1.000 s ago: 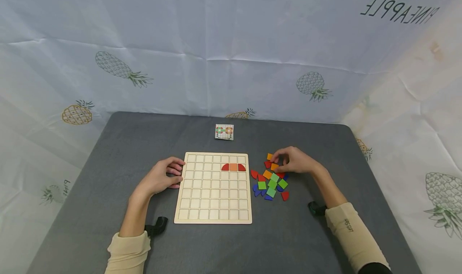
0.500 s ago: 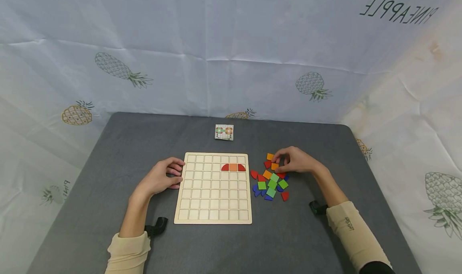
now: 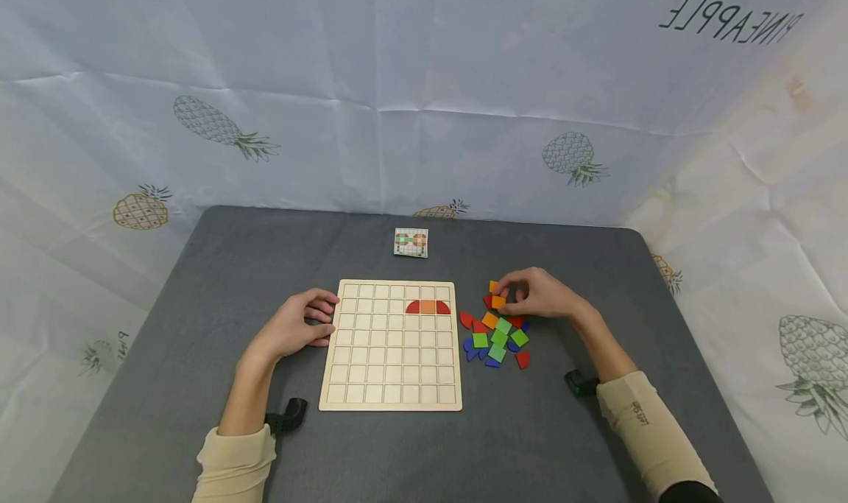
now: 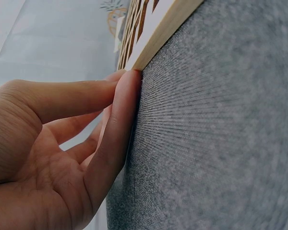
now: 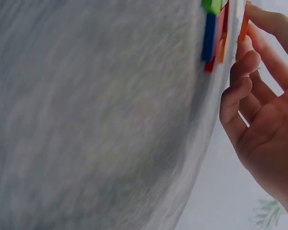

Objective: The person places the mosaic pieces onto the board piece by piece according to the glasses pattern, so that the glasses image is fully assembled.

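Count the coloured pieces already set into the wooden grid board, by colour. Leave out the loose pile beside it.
Red quarter-round pieces: 2
Orange square piece: 1
Total: 3

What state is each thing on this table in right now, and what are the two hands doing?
Wooden grid board: flat on the table, three cells filled, the rest bare.
Red-orange-red row: seated in the board.
Orange square tile: pinched by the right hand.
Loose tile pile: scattered beside the board.
Pattern card: lying face up behind the board.
Left hand: fingers resting against the board's left edge.
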A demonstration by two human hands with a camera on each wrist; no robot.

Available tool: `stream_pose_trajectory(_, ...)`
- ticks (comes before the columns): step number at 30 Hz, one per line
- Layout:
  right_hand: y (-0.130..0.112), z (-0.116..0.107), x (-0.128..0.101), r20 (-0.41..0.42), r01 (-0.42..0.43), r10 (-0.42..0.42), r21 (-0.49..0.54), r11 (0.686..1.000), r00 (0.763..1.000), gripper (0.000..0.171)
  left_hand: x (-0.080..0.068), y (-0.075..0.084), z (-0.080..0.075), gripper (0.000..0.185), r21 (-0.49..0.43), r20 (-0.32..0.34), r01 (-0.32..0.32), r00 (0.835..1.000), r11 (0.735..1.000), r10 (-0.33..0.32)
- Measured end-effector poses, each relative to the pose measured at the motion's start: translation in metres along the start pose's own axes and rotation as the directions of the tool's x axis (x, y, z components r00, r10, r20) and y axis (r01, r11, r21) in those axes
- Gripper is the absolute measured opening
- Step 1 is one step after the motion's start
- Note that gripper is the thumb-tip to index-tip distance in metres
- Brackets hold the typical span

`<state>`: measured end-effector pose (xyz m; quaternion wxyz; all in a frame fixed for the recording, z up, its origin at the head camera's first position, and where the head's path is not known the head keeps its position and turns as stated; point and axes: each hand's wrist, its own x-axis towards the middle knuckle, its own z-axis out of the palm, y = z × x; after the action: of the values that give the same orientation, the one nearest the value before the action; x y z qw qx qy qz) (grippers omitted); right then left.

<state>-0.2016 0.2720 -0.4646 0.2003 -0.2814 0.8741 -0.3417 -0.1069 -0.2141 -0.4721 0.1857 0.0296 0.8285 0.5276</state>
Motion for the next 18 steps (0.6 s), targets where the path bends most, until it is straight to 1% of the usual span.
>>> stream_pose_trajectory(2, -0.005, 0.002, 0.002, -0.002, 0.008, -0.008, 0.02, 1.0, 1.0, 0.022, 0.0, 0.0, 0.0, 0.048, 0.0, 0.0, -0.001, 1.0, 1.0, 0.001)
stream_pose_trajectory(6, -0.017, 0.008, 0.01, -0.003, 0.052, -0.052, 0.044, 0.998, 0.999, 0.022, 0.0, -0.001, 0.0, 0.048, 0.002, 0.0, -0.003, 1.0, 1.0, 0.003)
stream_pose_trajectory(14, -0.047, 0.029, 0.029, 0.017, 0.107, -0.107, 0.019, 0.994, 0.994, 0.024, -0.001, -0.001, 0.0, 0.048, 0.002, -0.001, -0.006, 1.0, 1.0, 0.006)
stream_pose_trajectory(18, -0.063, 0.041, 0.038, 0.036, 0.145, -0.144, -0.017, 0.989, 0.989, 0.025, -0.001, -0.001, 0.0, 0.047, 0.001, 0.001, -0.007, 1.0, 1.0, 0.007)
